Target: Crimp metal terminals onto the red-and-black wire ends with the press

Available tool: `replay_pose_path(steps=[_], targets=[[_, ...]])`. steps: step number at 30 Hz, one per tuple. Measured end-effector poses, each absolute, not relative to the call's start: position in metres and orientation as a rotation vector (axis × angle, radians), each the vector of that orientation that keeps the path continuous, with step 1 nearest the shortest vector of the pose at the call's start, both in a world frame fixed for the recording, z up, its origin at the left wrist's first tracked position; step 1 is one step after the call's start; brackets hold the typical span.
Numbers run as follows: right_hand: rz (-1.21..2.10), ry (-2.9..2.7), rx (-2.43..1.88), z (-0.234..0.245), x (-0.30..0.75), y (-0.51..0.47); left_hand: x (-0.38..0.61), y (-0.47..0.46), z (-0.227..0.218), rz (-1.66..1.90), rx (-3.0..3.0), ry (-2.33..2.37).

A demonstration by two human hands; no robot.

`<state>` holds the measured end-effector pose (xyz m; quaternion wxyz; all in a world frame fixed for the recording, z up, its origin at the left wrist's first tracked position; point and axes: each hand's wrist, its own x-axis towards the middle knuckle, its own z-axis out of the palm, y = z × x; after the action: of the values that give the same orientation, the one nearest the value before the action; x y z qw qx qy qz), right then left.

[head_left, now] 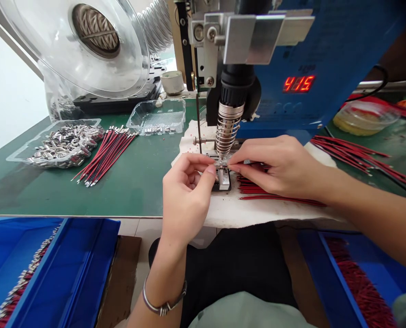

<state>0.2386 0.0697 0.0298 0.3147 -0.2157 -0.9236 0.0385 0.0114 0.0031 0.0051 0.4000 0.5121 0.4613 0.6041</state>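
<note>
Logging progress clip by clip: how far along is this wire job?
Done: the left blue bin holds a row of metal-tipped wires. In hand: left hand and right hand pinch something small at the fixture under the nozzle. Left: a wire bundle, a tray of metal terminals and more red wires wait on the table. Probably midway.

Metal fixture: small, shiny block on a dark base; sits on the white cloth at the table's near edge; left hand fingertips pinched together at its left side, content of the pinch not resolvable; red wire: thin, roughly level, led in from the right to the fixture's top, pinched by right hand; loose red wires: lying flat, side by side under that hand, ends toward the fixture.
</note>
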Motion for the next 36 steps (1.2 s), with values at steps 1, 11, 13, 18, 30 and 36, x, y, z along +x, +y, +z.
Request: replay_pose_path(steps=[1,11,13,18,30,36], targets=[[0.091,-2.436,-0.555,0.03,0.239,0.07,0.012,0.003,0.005,1.535,1.282,1.158],[0.063,-2.445,-0.568,0.03,0.239,0.069,0.012,0.001,-0.003,1.605,1.325,1.156],[0.061,-2.449,-0.564,0.03,0.239,0.069,0.012,0.001,-0.003,1.602,1.33,1.162],[0.078,-2.452,-0.598,0.03,0.239,0.068,0.008,-0.005,0.002,1.608,1.439,1.297],[0.057,-2.451,-0.594,0.032,0.24,0.066,-0.008,-0.015,-0.01,1.747,1.702,1.731],[0.056,-2.452,-0.617,0.032,0.24,0.067,-0.003,-0.009,-0.021,1.989,1.714,1.743]])
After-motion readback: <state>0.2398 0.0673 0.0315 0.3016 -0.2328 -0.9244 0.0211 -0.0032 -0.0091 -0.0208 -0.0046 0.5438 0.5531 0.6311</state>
